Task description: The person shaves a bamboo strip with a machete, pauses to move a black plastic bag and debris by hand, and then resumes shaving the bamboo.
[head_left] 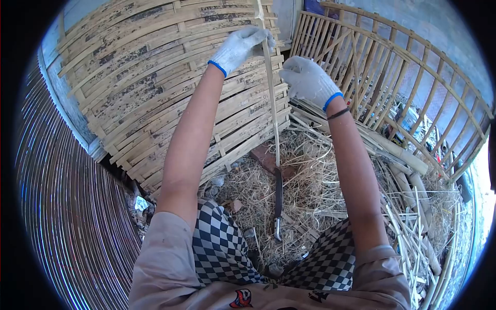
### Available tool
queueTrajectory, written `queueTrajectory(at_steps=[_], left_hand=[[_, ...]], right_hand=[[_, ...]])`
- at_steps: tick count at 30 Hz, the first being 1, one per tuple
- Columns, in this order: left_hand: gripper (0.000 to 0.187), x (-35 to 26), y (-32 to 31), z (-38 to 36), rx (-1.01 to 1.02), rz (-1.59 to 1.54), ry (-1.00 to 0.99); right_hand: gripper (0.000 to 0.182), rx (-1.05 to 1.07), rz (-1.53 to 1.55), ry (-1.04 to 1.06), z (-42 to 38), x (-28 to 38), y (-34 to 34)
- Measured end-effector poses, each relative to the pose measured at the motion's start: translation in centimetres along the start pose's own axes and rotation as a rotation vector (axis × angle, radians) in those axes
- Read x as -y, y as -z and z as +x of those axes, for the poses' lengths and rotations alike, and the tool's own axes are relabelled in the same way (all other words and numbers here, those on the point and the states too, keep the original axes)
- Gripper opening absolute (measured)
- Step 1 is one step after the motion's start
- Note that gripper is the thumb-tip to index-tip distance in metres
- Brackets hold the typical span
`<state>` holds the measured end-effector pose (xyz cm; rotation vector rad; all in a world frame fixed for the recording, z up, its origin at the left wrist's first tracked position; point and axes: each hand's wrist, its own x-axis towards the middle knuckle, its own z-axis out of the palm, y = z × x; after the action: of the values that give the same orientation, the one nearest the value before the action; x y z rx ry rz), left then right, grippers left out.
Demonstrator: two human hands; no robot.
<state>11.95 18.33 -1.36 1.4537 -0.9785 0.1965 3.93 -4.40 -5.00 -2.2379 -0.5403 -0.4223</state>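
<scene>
Two gloved hands raised on one upright bamboo strip point(272, 103): left hand point(243, 46) clenched high around it, right hand point(308, 80) gripping lower, apparently to keep it taut and straight. Strip's foot down among straw point(310, 186) between checkered knees, meeting a dark blade point(278, 199), likely for splitting; woven bamboo panel point(155, 77) propped behind.

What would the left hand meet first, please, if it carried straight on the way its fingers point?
Probably the woven bamboo panel right behind the strip that the left hand grips, though the depth between them is unclear.
</scene>
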Motion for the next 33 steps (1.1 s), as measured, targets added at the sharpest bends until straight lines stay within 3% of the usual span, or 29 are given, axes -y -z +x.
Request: queueTrajectory(at_steps=[1,7,13,23,29,33], left_hand=[[0.033,0.2,0.0,0.1,0.032,-0.013,0.001],[0.041,-0.5,-1.1,0.8,0.038,0.192,0.004],[0.047,-1.3,-2.4,0.9,0.087,0.29,-0.005],[0.045,-1.2,-1.4,2.0,0.028,0.496,-0.032],[0.04,-3.8,-2.3,2.0,-0.116,0.715,-0.107],[0.033,-5.0,-3.8,1.5,-0.2,0.503,-0.159]], right_hand=[[0.045,-0.004,0.077,0.018,0.8,-0.5,0.0],[0.037,-0.109,0.11,0.123,2.0,1.1,0.1],[0.032,-0.257,0.079,0.221,3.4,-1.3,-0.3],[0.036,-0.309,0.113,0.283,4.4,-2.0,-0.4],[0.034,-0.283,0.091,0.251,4.0,-1.4,-0.1],[0.034,-0.207,0.069,0.253,3.5,-0.7,0.3]])
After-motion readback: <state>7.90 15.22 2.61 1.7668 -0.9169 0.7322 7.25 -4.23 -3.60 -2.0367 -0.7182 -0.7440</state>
